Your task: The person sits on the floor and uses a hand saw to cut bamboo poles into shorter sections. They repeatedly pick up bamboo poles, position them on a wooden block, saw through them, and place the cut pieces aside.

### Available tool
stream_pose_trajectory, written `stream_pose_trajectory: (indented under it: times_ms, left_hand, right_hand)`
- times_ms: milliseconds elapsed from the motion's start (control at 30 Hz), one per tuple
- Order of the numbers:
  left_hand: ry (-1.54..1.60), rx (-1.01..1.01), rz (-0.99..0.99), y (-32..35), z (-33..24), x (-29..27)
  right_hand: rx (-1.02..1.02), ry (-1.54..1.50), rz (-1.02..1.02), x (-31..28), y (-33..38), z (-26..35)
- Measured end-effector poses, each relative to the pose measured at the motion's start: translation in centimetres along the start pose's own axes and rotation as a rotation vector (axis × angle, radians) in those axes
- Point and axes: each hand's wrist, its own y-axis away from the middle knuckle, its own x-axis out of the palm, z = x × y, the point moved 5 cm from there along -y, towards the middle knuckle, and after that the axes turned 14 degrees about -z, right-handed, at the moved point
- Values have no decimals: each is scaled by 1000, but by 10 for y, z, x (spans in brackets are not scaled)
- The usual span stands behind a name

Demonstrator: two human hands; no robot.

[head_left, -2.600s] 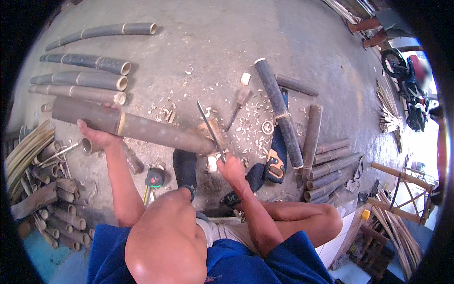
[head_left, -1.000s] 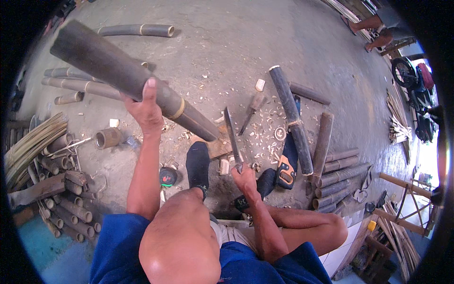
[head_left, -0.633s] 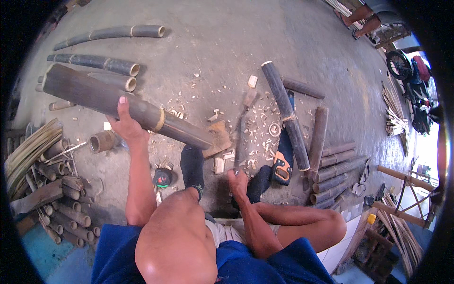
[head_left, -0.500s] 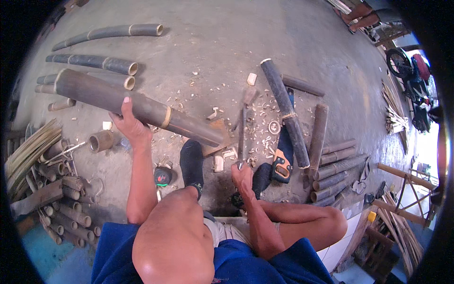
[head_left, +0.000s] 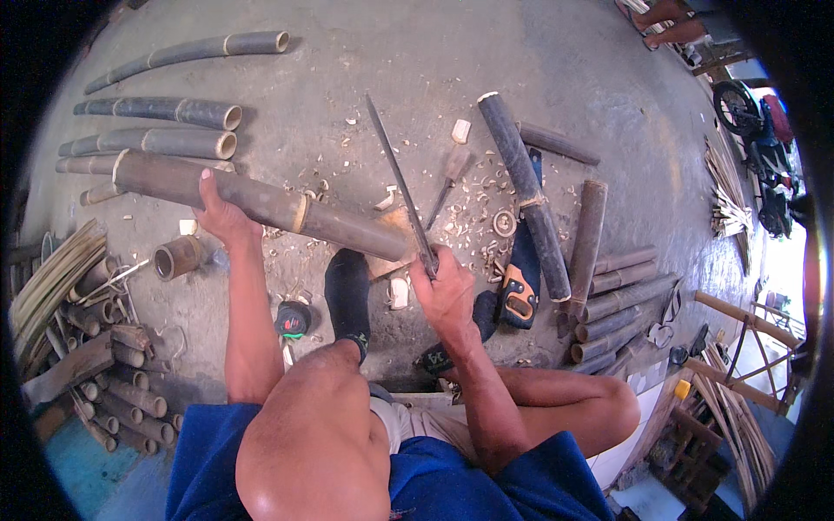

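My left hand (head_left: 228,217) is closed around the underside of a thick brown bamboo pole (head_left: 269,207), its thumb on top. The pole slants across in front of me; its right end lies over a small wooden block (head_left: 401,219) beyond my left foot in a dark sock (head_left: 347,291). Just right of that end, my right hand (head_left: 446,291) is wrapped around a long-bladed knife (head_left: 398,178), whose handle is hidden in the fist. The blade points away and to the left, apart from the pole. A wooden-handled chisel (head_left: 451,174) lies on the floor beyond.
An orange-handled saw (head_left: 519,295) lies partly under a dark bamboo piece (head_left: 521,191) at right. Shavings litter the floor. Bamboo lengths (head_left: 208,115) lie far left, with stacks (head_left: 608,330) on both sides. A tape measure (head_left: 293,319) sits near my left foot. Another person's legs (head_left: 673,26) show top right.
My right hand has risen, and the knife now tilts up and left instead of pointing straight ahead. The pole has turned a little in my left hand, its left end slightly lower in view.
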Motion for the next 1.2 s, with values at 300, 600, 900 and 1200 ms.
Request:
stream_pose_trajectory:
  times_ms: [300, 600, 900, 1200]
  left_hand:
    - [7, 15, 4, 3, 0, -2]
    - [-10, -22, 47, -6, 8, -2]
    - [33, -97, 138, -4, 8, -8]
    - [93, -107, -4, 1, -13, -3]
  right_hand:
    - [151, 449, 359, 25, 16, -32]
    - [72, 453, 308, 25, 12, -26]
    - [138, 129, 139, 19, 14, -28]
    - [93, 253, 273, 16, 12, -24]
